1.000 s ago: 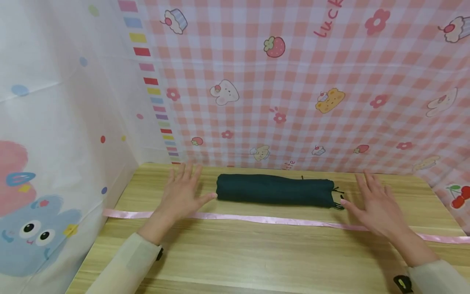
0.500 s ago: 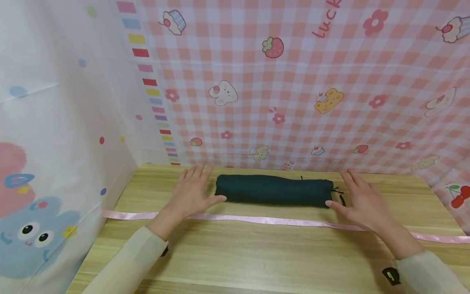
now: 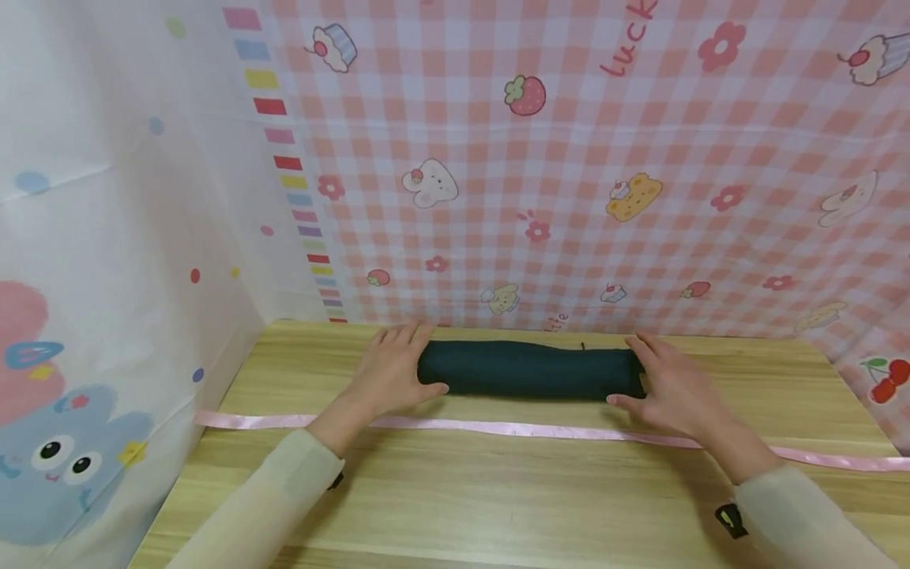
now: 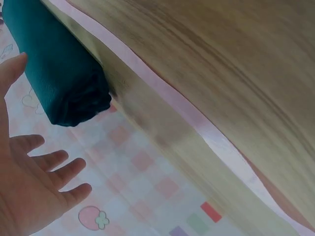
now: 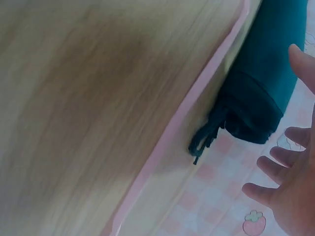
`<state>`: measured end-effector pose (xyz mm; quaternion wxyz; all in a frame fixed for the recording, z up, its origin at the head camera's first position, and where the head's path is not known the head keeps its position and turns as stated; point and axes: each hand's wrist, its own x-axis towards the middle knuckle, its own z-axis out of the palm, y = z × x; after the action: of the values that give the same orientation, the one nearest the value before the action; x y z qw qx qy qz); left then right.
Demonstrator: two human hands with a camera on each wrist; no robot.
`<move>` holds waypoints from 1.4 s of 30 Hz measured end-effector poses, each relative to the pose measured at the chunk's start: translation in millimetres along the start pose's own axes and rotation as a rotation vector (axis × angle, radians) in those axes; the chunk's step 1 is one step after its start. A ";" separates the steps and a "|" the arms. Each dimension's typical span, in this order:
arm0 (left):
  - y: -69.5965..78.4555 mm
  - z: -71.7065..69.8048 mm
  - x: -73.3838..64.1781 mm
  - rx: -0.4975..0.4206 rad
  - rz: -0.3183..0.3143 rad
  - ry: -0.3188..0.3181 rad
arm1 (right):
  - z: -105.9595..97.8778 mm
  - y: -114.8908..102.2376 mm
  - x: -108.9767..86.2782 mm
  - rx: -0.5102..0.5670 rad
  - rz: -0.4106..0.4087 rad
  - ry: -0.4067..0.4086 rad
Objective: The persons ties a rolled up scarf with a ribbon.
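Observation:
A dark green rolled cloth (image 3: 529, 370) lies lengthwise near the back of the wooden table. My left hand (image 3: 394, 375) is at its left end, thumb in front and fingers behind. At the other end, my right hand (image 3: 675, 387) reaches round in the same way. Both wrist views show spread, gently bent fingers; contact with the roll is unclear. Folded layers show at the roll's left end (image 4: 81, 105) in the left wrist view. Dark cords (image 5: 201, 137) hang from its right end in the right wrist view; my right hand mostly hides that end from the head view.
A pink ribbon (image 3: 526, 430) runs across the wooden table (image 3: 455, 498) in front of the roll. Behind the table hangs a pink checked cloth (image 3: 462, 118) with printed figures. A white printed cloth (image 3: 107, 221) borders the left side.
My two hands have moved inward from either side, to the ends of the rolled cloth. The roll stays in place on the table.

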<state>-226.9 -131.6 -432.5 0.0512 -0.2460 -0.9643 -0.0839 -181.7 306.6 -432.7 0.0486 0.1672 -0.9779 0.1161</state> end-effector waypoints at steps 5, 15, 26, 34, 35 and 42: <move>3.2 4.4 7.2 -0.018 0.017 -0.033 | 8.4 -3.4 8.3 0.015 -0.018 -0.002; 12.5 9.4 27.5 -0.032 0.053 -0.107 | 18.2 -3.1 18.8 -0.023 -0.033 -0.041; 20.1 14.9 40.6 -0.062 0.024 -0.260 | 25.7 -4.8 32.1 0.031 -0.015 -0.108; 19.7 17.2 43.7 -0.110 0.007 -0.296 | 26.6 -4.4 38.7 0.109 0.016 -0.156; 19.8 17.0 44.2 -0.115 0.005 -0.302 | 26.3 -4.5 39.3 0.110 0.020 -0.162; 21.6 15.9 49.0 -0.101 0.006 -0.337 | 24.4 -5.6 43.2 0.122 0.029 -0.172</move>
<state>-260.2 -87.2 -438.3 -0.1233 -0.2617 -0.9530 -0.0898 -221.7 281.9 -449.4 -0.0476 0.1648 -0.9719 0.1611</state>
